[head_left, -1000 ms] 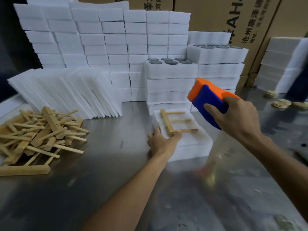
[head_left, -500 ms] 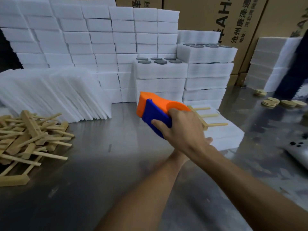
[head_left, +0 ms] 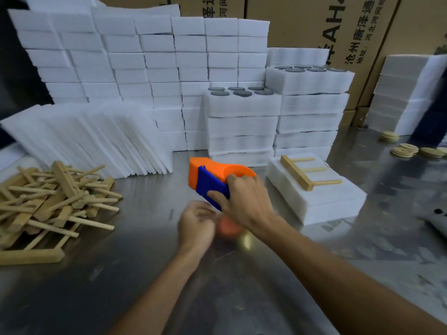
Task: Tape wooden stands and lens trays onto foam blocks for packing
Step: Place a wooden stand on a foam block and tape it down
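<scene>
A: What sits farthest left?

B: A loose pile of wooden stands point(head_left: 48, 204) on the steel tabletop point(head_left: 121, 286), with a row of thin foam sheets point(head_left: 92, 139) leaning behind it.

A: And behind those?

B: A wall of stacked white foam blocks point(head_left: 135, 66). Toward the middle, two shorter stacks of lens trays point(head_left: 242, 117) show dark round discs set in their top layers.

A: Where are the hands?

B: Centre of the view. The left hand point(head_left: 197, 226) is blurred, low over the tabletop just below the dispenser; its fingers look curled, but I cannot tell whether its grip holds anything. The right hand point(head_left: 244, 201) has its grip clamped on the orange and blue tape dispenser point(head_left: 210, 182), fingers wrapped over the blue side, above the tabletop.

A: And the piece being packed?

B: To the right of the hands, apart from both. A foam block point(head_left: 333, 204) lies on the tabletop with one wooden stand point(head_left: 307, 175) on top of it.

A: Anything further right?

B: Small piles of round wooden discs point(head_left: 404, 149), another white foam stack point(head_left: 401, 93), and cardboard boxes point(head_left: 314, 25) along the back.
</scene>
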{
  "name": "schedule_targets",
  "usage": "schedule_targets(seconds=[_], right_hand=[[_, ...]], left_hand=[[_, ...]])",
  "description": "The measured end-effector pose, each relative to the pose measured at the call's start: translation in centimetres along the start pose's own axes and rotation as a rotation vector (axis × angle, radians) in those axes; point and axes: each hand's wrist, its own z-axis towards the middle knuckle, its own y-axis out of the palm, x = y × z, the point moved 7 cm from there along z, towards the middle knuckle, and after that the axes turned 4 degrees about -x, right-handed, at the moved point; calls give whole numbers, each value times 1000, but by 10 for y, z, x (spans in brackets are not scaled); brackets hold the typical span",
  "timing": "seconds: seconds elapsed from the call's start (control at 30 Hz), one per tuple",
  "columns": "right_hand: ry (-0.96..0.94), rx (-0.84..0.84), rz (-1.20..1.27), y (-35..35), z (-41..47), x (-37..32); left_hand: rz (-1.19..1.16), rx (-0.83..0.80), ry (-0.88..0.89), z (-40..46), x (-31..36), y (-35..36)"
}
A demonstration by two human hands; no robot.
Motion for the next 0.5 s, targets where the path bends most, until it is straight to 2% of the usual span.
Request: schedule_targets(seconds=[0.07, 0.13, 0.23, 0.4, 0.5], right_hand=[[-28, -43, -6, 13, -3, -6], [-59, -77, -11, 26, -6, -15], [-86, -100, 1, 41, -9, -29], [-128, -129, 18, 54, -8, -48], [-142, -147, 23, 58, -5, -55]], left_hand=[[-301, 112, -60, 3, 5, -32], [-498, 99, -128, 8, 10, -49], [-327, 60, -164, 11, 16, -58], [-129, 227, -114, 16, 21, -77], [-100, 230, -133, 22, 22, -86]])
